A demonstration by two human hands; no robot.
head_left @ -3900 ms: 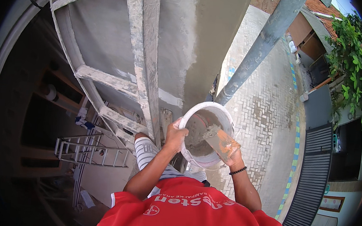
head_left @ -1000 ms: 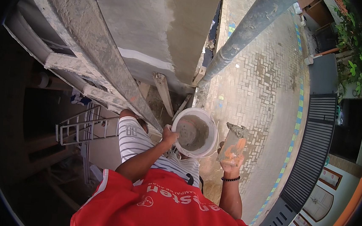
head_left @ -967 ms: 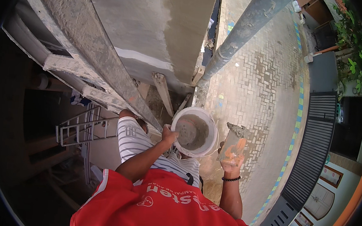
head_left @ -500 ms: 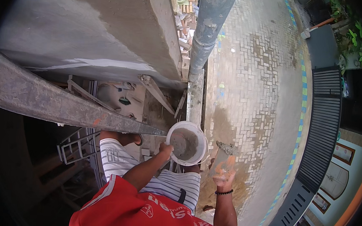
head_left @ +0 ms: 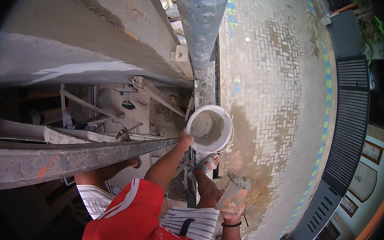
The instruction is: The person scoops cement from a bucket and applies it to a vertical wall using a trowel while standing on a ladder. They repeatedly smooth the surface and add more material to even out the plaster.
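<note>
My left hand [head_left: 185, 139] is closed on the rim of a round, pale bucket [head_left: 228, 134] with wet grey mortar [head_left: 207, 128] in it. The bucket is held out in front of me, its wire handle hanging at the right side. Lower right, my right hand [head_left: 235, 212], with a dark bead bracelet at the wrist, grips a flat trowel [head_left: 231, 200] whose face shows worn orange patches. A lump of grey mortar [head_left: 240, 181] sits at the trowel's far end. The trowel is apart from the bucket; its handle is hidden.
A long grey beam [head_left: 81, 154] crosses at left beneath a plastered wall [head_left: 104, 36]. A thick grey pipe [head_left: 201, 26] rises ahead. My sandalled foot [head_left: 205, 164] rests high on a narrow support. Far below right lies a paved lane [head_left: 274, 104] with a dark gate [head_left: 349, 128].
My view and body have shifted. The bucket now sits higher and further right, the trowel lower in view. More of my legs and feet shows. Both grips are unchanged.
</note>
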